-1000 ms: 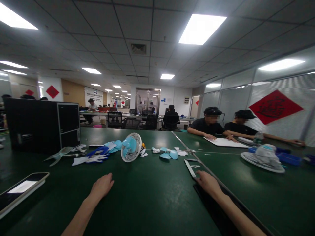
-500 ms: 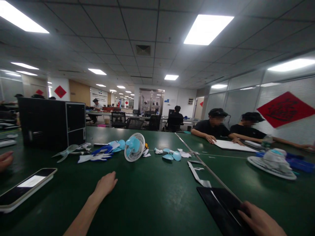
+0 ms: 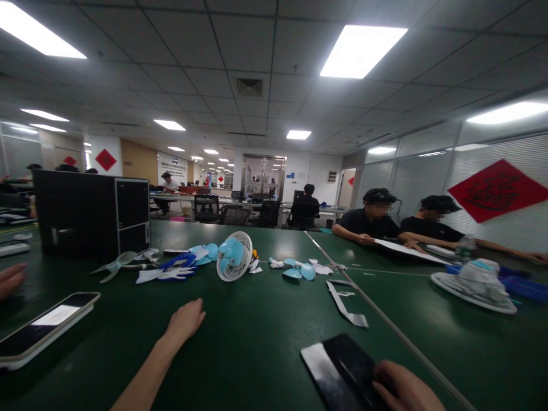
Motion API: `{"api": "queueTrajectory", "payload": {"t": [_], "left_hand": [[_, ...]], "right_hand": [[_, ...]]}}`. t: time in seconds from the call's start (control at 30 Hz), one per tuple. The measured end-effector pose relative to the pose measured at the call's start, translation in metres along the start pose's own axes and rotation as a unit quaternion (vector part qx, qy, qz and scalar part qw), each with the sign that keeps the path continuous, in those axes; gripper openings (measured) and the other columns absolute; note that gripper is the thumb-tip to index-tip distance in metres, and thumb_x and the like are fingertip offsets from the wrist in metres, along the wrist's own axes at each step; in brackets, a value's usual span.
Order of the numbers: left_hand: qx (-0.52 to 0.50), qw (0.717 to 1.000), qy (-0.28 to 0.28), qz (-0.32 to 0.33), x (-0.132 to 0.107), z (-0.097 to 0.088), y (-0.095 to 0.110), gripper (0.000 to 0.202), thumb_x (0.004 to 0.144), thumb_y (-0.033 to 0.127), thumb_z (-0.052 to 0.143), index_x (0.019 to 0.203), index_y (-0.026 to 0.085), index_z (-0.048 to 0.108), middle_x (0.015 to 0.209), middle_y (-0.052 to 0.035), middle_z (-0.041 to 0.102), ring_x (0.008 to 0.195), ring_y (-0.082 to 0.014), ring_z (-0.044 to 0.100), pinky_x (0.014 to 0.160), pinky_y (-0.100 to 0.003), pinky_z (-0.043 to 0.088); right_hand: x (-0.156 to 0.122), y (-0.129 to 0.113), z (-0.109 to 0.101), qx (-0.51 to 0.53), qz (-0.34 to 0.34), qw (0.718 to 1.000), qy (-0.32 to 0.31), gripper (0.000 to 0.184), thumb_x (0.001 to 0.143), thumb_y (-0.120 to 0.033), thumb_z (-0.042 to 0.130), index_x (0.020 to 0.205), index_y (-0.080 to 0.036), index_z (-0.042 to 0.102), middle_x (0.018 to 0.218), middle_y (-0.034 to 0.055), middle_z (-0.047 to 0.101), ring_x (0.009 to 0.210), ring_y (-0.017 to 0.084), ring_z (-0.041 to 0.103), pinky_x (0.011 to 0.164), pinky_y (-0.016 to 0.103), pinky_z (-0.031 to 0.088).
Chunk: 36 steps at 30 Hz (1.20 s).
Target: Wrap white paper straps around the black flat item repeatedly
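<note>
My left hand [image 3: 186, 321] rests on the green table [image 3: 257, 342] with its fingers curled in. Nothing shows in it. At the lower right, my right hand [image 3: 406, 387] grips the right edge of a thin, flat black sheet-like thing [image 3: 349, 362], whose left part looks white or glossy. Its exact kind is unclear. Past my left hand, a small fan head [image 3: 233, 257] with light blue blades and a white grille stands tilted on the table.
A phone [image 3: 51, 325] lies left, near another person's hand [image 3: 12, 279]. Behind are a black computer case [image 3: 85, 214], gloves [image 3: 171, 268], loose blue fan blades [image 3: 299, 270] and white strips [image 3: 345, 308]. Across the table seam, people sit near a white board [image 3: 406, 249] and a fan base [image 3: 477, 282].
My right hand has moved left with the black sheet-like thing, off the table seam, and its white part now shows. My left hand stays put. A person opposite has lifted the white board's edge.
</note>
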<state>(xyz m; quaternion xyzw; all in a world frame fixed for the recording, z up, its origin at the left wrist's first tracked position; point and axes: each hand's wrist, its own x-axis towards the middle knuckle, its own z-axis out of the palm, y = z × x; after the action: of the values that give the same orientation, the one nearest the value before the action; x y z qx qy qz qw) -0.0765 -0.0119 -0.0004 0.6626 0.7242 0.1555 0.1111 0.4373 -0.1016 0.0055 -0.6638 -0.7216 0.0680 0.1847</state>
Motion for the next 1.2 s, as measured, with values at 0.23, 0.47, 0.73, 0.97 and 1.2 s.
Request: {"api": "queueTrajectory", "payload": {"t": [0.23,0.47,0.73,0.97,1.2], "left_hand": [[-0.024,0.998,0.021,0.061,0.001,0.003,0.017,0.023,0.086,0.037,0.045,0.091,0.020,0.059,0.098,-0.0060,0.063,0.090,-0.0192,0.060,0.077,-0.029,0.044],[-0.170,0.958,-0.069,0.220,-0.016,0.016,0.051,0.056,0.076,0.056,0.058,0.121,0.023,0.057,0.126,-0.0064,0.056,0.115,-0.0228,0.050,0.099,-0.033,0.039],[-0.166,0.952,-0.121,0.227,-0.028,0.015,0.064,0.086,0.057,0.059,0.073,0.133,0.024,0.049,0.142,-0.0082,0.042,0.130,-0.0283,0.037,0.111,-0.038,0.026],[-0.161,0.959,-0.122,0.198,-0.025,0.011,0.058,0.089,0.057,0.061,0.072,0.134,0.025,0.046,0.143,-0.0072,0.041,0.128,-0.0290,0.039,0.107,-0.039,0.031],[-0.148,0.963,-0.101,0.202,-0.021,0.016,0.054,0.088,0.058,0.061,0.071,0.134,0.023,0.047,0.140,-0.0086,0.044,0.126,-0.0296,0.039,0.107,-0.040,0.032]], "right_hand": [[0.060,-0.112,0.032,0.027,-0.182,0.981,-0.061,0.019,0.077,-0.019,0.054,0.092,-0.020,0.067,0.097,0.0064,0.067,0.093,0.022,0.058,0.083,0.030,0.044],[0.087,-0.180,0.062,0.065,-0.281,0.955,-0.064,0.025,0.083,-0.024,0.053,0.105,-0.022,0.066,0.101,0.0064,0.066,0.094,0.020,0.058,0.087,0.030,0.043],[0.122,-0.100,0.038,-0.001,-0.117,0.991,0.064,0.032,0.088,-0.030,0.050,0.114,-0.016,0.061,0.113,0.0115,0.061,0.104,0.022,0.057,0.093,0.029,0.041],[0.134,-0.004,0.017,-0.120,0.038,0.991,0.046,0.026,0.086,-0.032,0.051,0.094,-0.012,0.064,0.096,0.0147,0.064,0.086,0.025,0.063,0.073,0.033,0.046],[0.139,-0.002,0.021,-0.138,0.051,0.988,0.040,0.028,0.091,-0.028,0.041,0.088,-0.012,0.064,0.096,0.0158,0.065,0.087,0.025,0.065,0.069,0.030,0.044]]}}
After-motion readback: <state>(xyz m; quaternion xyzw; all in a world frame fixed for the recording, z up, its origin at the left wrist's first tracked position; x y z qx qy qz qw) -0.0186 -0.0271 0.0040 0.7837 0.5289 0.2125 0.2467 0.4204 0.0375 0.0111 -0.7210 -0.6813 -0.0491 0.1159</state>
